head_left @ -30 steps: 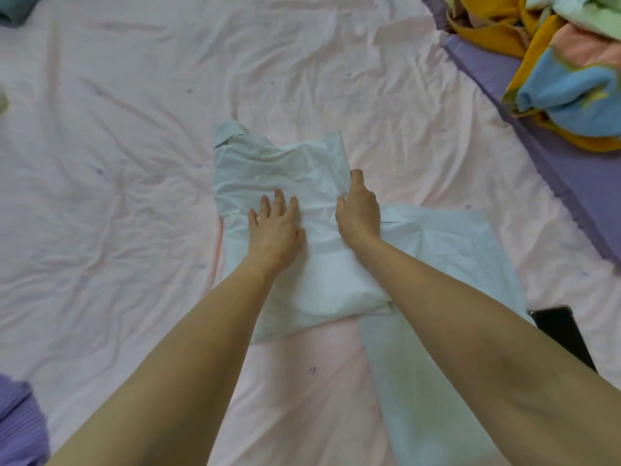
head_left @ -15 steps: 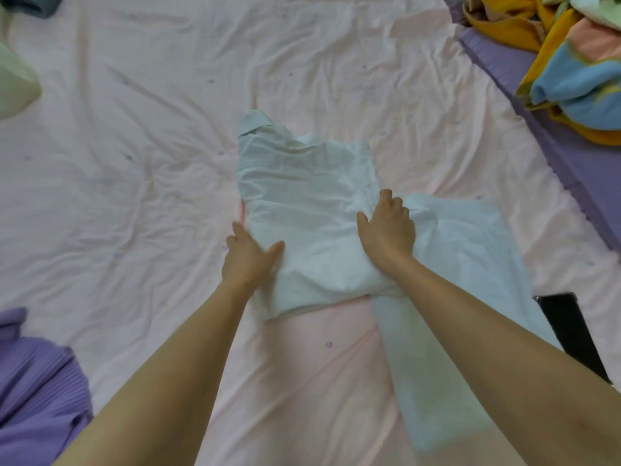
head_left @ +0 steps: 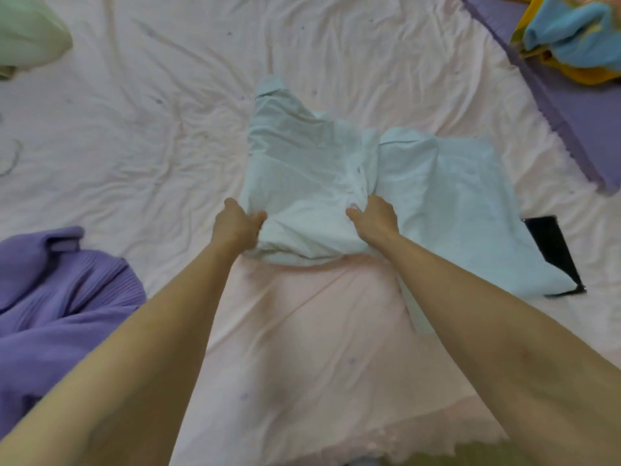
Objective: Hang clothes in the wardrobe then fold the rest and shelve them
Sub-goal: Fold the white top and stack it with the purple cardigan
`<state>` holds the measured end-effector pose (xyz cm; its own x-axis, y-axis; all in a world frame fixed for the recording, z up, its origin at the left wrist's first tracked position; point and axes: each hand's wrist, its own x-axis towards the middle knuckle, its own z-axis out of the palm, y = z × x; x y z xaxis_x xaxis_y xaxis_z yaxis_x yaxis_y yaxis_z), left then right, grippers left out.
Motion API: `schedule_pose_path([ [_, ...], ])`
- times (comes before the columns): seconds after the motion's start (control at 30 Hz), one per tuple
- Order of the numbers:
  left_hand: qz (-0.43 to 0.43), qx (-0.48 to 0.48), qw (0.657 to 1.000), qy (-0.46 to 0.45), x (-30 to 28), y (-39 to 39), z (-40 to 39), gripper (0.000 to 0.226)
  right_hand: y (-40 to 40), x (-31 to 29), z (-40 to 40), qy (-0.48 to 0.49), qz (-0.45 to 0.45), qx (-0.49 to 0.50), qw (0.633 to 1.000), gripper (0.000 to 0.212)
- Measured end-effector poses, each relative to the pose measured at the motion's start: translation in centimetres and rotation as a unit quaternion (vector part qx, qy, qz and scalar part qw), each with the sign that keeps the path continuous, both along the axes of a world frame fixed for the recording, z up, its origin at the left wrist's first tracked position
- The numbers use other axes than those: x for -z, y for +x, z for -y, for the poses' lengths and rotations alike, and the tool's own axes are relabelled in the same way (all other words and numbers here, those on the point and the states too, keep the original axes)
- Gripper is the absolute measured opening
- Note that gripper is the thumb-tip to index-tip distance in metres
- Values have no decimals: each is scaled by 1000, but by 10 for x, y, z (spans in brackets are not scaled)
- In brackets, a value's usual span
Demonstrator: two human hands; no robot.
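Note:
A pale blue-white shirt (head_left: 302,169) lies partly folded in the middle of the pink bed sheet (head_left: 134,136). Its right part (head_left: 463,210) spreads flat toward a black phone. My left hand (head_left: 235,227) grips the near left edge of the folded bundle, thumb on top. My right hand (head_left: 376,218) grips the near right side of the same bundle, the cloth bunched up between both hands. The bundle's near edge is raised off the sheet.
A purple ribbed garment (head_left: 50,297) lies at the left. A pale green garment (head_left: 27,31) sits at the far left corner. A heap of yellow and blue clothes (head_left: 571,35) rests on a purple mat (head_left: 578,112) at the right. The black phone (head_left: 554,250) lies under the shirt's right edge.
My hands slid from pressing flat on the shirt down to its near edge and closed on it. The cloth is now bunched and lifted. The view shifted, showing more purple garment.

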<state>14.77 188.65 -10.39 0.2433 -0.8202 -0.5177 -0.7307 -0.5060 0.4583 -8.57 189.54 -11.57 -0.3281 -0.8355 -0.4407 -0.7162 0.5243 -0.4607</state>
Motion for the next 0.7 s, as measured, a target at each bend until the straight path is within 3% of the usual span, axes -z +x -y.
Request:
schedule_pose_path([
  [0.17,13,44,998,53,-16,40,-80,58,37,-5,-88,61,14,-8,998,48],
  [0.27,-54,60,996,35,-10,54,-114,64,44,-7,-115,52,13,18,998,50],
  [0.37,-100,161,982,21,-7,65,-148,97,42,-10,-123,-11,-4,41,999,42],
  [0.43,-41,242,969,-11,-1,71,-168,110,40,-12,-125,-74,20,49,996,28],
  [0.5,43,286,954,-79,8,69,-177,96,39,-16,-122,-110,51,53,991,13],
  [0.7,133,297,937,-124,17,52,-160,54,36,-29,-97,-80,-3,-36,996,17],
])
